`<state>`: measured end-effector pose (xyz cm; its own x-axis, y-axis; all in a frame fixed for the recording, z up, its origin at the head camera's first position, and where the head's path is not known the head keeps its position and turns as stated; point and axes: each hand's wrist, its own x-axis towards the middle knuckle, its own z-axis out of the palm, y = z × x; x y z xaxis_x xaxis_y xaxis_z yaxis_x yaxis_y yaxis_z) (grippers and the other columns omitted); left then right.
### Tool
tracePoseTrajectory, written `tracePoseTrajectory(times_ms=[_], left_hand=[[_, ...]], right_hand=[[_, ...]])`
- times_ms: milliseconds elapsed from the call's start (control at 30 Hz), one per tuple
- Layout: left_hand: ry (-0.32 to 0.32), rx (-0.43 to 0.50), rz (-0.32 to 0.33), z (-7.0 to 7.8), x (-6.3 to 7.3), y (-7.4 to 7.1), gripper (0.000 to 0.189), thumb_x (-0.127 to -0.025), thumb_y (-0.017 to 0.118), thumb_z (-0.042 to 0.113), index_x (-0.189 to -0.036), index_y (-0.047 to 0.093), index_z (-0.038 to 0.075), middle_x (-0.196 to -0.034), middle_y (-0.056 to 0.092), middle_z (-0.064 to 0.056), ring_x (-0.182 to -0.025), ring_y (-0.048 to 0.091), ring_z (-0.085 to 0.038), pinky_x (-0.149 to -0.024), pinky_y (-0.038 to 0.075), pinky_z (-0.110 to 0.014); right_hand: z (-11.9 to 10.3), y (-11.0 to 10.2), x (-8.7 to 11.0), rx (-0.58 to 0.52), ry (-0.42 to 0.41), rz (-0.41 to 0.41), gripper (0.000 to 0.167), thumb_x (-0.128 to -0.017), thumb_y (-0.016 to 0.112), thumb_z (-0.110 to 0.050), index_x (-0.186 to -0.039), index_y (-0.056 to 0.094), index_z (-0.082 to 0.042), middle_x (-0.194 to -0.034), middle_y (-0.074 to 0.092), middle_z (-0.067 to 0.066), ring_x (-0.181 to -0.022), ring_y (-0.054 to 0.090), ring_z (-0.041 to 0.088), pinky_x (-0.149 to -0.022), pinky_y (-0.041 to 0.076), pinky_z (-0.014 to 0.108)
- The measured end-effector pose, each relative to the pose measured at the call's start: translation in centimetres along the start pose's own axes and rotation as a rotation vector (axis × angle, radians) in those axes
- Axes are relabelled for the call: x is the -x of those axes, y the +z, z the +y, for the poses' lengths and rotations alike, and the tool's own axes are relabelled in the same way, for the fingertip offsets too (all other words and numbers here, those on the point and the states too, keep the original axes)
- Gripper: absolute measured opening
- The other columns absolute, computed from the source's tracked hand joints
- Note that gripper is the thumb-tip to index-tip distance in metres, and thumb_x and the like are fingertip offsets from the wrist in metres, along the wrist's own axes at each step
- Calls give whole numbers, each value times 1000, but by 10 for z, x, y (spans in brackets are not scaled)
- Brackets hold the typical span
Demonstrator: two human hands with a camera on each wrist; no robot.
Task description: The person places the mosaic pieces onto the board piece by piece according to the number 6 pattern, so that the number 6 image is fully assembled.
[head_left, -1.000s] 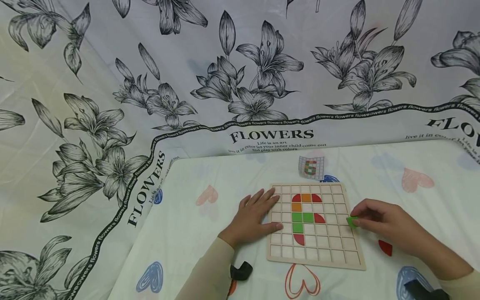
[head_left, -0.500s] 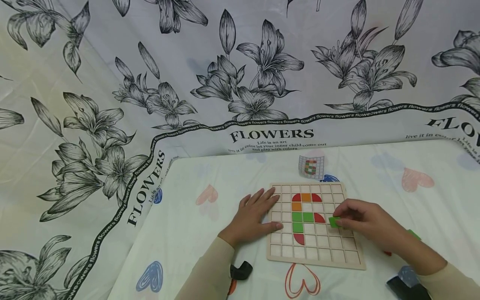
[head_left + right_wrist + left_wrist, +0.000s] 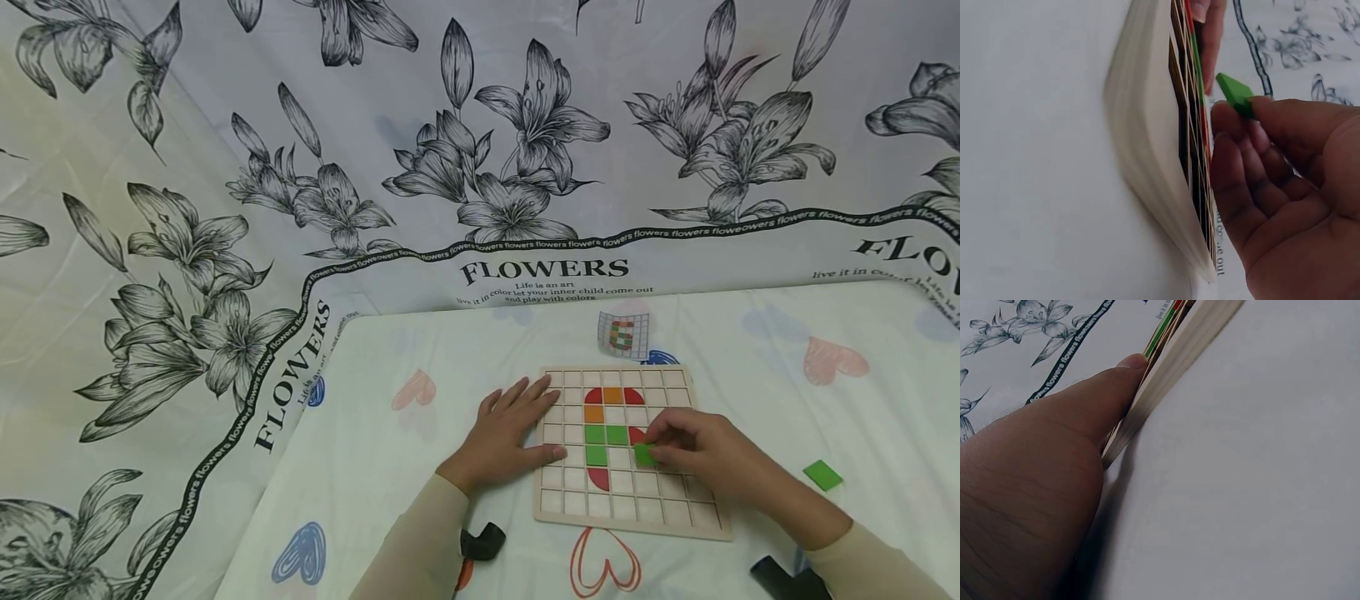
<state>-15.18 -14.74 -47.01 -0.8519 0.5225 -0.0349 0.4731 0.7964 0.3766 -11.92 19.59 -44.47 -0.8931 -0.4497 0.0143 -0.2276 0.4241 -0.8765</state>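
Observation:
A wooden grid board (image 3: 630,522) lies on the table, with red, orange and green tiles set in some cells. My right hand (image 3: 712,454) pinches a green square tile (image 3: 642,455) between thumb and fingers, over the cells just below a red quarter-round tile (image 3: 636,435). In the right wrist view the green tile (image 3: 1235,94) is held tilted, close over the board. My left hand (image 3: 504,437) rests with spread fingers on the board's left edge; in the left wrist view its thumb (image 3: 1116,387) lies along that edge.
A small pattern card (image 3: 623,335) stands behind the board. Another green square tile (image 3: 822,475) lies right of it on the heart-print tablecloth (image 3: 390,517). Black straps sit near both wrists. A flower-print cloth (image 3: 510,150) hangs behind the table.
My right hand has carried the green tile leftward, from the board's right edge to below the red tile. A loose green tile is now uncovered at the right. The left hand stays put.

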Motion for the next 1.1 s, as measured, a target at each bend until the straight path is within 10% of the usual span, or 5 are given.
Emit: tracePoseTrajectory(times_ms=[1100], left_hand=[[7,-11,1,-1,-1,1,89,-100,52,79,-174,30,35,-179,11,18,-165,3,-13,-128,8,-57]], right_hand=[[-8,3,0,109,-24,35,4,-106,76,-22,-104,77,-19,-99,69,-10,-88,60,13,-77,53,30]])
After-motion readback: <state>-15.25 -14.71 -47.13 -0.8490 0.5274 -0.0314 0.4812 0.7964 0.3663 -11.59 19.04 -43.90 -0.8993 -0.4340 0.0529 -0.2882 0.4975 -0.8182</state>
